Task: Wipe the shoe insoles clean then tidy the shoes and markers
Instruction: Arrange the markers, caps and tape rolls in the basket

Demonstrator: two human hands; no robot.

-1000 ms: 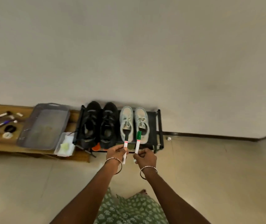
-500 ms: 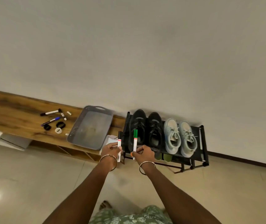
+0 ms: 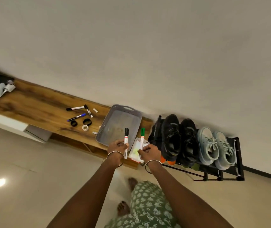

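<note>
A black-capped marker (image 3: 126, 137) is gripped upright in the left hand (image 3: 117, 146). A green-capped marker (image 3: 142, 135) is gripped upright in the right hand (image 3: 148, 151). Both are seen in front of the tray (image 3: 136, 112) at the bench's (image 3: 37, 104) right end. Three more markers (image 3: 75, 108) are noted lying loose near the bench's back edge, left of the tray. On the rack (image 3: 237, 155), black shoes (image 3: 171, 134) are set at the left end and pale shoes (image 3: 208, 143) at the right.

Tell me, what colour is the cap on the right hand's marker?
The cap is green, clearest in the head view.
</note>
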